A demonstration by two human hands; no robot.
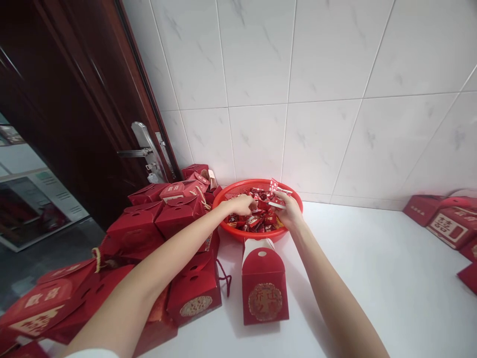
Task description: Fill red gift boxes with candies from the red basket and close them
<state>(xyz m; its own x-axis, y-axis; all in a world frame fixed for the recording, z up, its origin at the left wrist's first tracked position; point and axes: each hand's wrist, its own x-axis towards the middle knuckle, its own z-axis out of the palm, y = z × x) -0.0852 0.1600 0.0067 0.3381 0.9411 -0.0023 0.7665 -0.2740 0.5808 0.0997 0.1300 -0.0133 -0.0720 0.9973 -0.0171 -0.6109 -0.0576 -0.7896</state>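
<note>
A red plastic basket full of small wrapped candies stands against the wall. Into its left part reaches my left hand, fingers curled down among the candies; whether they grip one is hidden. My right hand is over the basket's right side, closed on wrapped candies with red and white wrappers that stick out past the fingers. Between my forearms, just in front of the basket, a red gift box with a gold emblem stands upright, its top flaps raised.
Many red gift boxes are piled at the left, some with rope handles. More boxes lie at the right end of the white table. A tiled wall rises behind, and a dark door with a metal handle stands at the left.
</note>
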